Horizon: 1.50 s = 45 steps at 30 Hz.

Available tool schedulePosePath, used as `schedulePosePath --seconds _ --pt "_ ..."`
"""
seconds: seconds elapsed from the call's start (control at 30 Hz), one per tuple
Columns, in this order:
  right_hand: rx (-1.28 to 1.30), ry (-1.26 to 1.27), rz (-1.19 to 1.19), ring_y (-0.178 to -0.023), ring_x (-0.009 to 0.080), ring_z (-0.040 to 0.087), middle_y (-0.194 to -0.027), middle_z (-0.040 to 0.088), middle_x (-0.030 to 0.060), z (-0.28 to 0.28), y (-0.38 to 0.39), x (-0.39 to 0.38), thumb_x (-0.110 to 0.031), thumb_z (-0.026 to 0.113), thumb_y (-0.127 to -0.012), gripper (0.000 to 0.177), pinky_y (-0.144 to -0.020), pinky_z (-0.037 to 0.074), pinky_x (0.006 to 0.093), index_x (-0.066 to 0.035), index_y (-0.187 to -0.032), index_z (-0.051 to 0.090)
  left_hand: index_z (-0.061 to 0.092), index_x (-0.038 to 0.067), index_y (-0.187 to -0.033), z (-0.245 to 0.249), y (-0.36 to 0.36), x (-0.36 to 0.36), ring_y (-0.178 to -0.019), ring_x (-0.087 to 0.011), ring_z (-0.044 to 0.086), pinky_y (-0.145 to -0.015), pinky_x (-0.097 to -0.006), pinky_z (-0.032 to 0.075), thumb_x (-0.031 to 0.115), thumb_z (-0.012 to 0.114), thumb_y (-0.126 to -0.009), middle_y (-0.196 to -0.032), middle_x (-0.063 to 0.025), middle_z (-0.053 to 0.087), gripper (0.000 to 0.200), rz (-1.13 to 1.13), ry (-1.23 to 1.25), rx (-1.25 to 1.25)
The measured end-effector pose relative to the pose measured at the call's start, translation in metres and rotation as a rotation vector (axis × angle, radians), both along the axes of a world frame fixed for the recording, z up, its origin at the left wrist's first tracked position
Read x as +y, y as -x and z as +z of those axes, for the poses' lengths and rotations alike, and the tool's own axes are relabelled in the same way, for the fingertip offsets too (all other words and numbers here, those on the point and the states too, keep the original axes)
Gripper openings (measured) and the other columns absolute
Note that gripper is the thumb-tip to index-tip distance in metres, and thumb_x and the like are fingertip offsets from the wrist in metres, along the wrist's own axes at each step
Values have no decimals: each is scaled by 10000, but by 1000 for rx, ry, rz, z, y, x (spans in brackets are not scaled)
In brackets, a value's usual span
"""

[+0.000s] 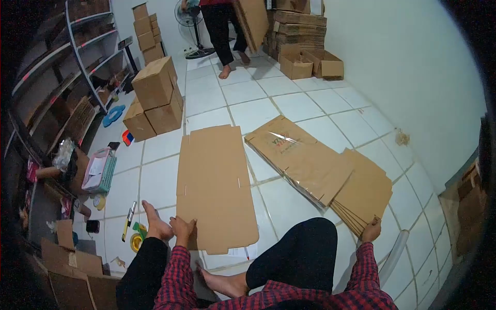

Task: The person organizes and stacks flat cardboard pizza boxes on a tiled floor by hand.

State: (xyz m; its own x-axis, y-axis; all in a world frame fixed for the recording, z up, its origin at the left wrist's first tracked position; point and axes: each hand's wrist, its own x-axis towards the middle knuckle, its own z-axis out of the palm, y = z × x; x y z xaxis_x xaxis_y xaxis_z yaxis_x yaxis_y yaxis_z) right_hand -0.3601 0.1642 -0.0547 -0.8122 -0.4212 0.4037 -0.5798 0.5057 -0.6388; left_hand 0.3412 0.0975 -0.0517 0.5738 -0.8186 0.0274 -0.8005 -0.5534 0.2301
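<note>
A flat die-cut cardboard sheet (217, 186) lies on the tiled floor in front of me, with creases and small slots. My left hand (182, 230) is at its near left edge, thumb over the board and fingers at the side. To the right, my right hand (371, 230) grips the near corner of several stacked cardboard sheets (364, 188), which are slightly fanned. These sheets partly tuck against a printed stack in clear plastic (294, 155). White paper (235, 252) and a red-tipped pen show from under the near edge of the flat sheet.
Left of my foot are a yellow cutter (129, 222), tape rolls (136, 241) and a phone (93, 226). A green basket (101, 173), stacked boxes (155, 101) and shelves (77, 51) stand farther left. Ahead, a person (222, 31) carries cardboard near open boxes (310, 63).
</note>
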Motion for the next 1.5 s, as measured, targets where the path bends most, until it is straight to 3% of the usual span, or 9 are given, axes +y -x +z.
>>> schedulePosePath --seconds 0.27,0.4,0.5,0.7,0.9,0.97,1.07,1.1,1.5 --pt "-146 541 425 -964 250 537 -1054 565 149 28 -63 -51 -32 585 -767 314 -835 438 354 31 -1073 557 562 -51 -1081 -28 6 4 -1026 -415 496 -962 -486 327 500 658 -707 -1040 -267 576 673 -210 220 -128" --pt "-413 145 979 -955 185 547 -1055 578 97 119 -254 -75 -102 646 -817 367 -862 435 337 14 -1141 520 566 -23 -1090 -62 -19 -3 -1048 -419 489 -915 -491 385 453 681 -680 -1047 -287 562 638 -181 138 -69" --pt "-328 -341 1319 -975 315 587 -1093 583 210 89 -328 -100 -205 718 -735 556 -829 477 371 -6 -1200 489 623 -6 -1010 -33 -26 7 -965 -405 544 -852 -485 442 393 701 -640 -998 -272 582 550 -142 -61 -10" --pt "-200 -880 1230 -1009 410 567 -1058 553 336 10 -400 -107 -264 681 -675 754 -861 465 424 142 -1212 341 590 -115 -1027 -30 -36 39 -1037 -426 543 -880 -439 442 473 694 -648 -1106 -321 547 708 -63 -169 138" --pt "-870 -384 1111 -773 272 604 -927 609 208 -36 -380 -148 -93 634 -723 520 -642 487 329 99 -1169 448 663 11 -935 -28 -57 19 -727 -167 589 -647 -298 462 322 626 -800 -823 -111 648 341 -82 8 853" --pt "-1029 -237 1090 -613 192 595 -832 616 135 -9 -386 -153 -16 605 -767 436 -493 474 295 76 -1170 465 634 41 -862 -8 -46 9 -582 -159 550 -545 -244 432 328 626 -807 -756 -65 610 292 323 136 1253" --pt "-1126 -293 1100 -803 233 625 -945 611 168 9 -380 -165 25 606 -727 515 -670 527 373 34 -1218 451 614 20 -964 -41 -81 -6 -621 -159 565 -554 -256 437 288 614 -814 -836 -69 614 307 296 118 1069" --pt "-1054 -248 1101 -547 177 554 -833 624 175 3 -380 -170 5 520 -734 540 -428 417 281 61 -1265 438 614 20 -964 -28 -68 -6 -621 -159 565 -554 -256 437 288 614 -814 -836 -69 614 307 303 97 1069" --pt "-977 -264 1105 -585 170 571 -776 616 119 -1 -384 -171 6 595 -754 402 -450 433 288 58 -1150 550 594 -22 -1136 -48 -60 -12 -868 -203 592 -707 -315 480 103 638 -774 -1015 -114 616 386 360 415 1165"
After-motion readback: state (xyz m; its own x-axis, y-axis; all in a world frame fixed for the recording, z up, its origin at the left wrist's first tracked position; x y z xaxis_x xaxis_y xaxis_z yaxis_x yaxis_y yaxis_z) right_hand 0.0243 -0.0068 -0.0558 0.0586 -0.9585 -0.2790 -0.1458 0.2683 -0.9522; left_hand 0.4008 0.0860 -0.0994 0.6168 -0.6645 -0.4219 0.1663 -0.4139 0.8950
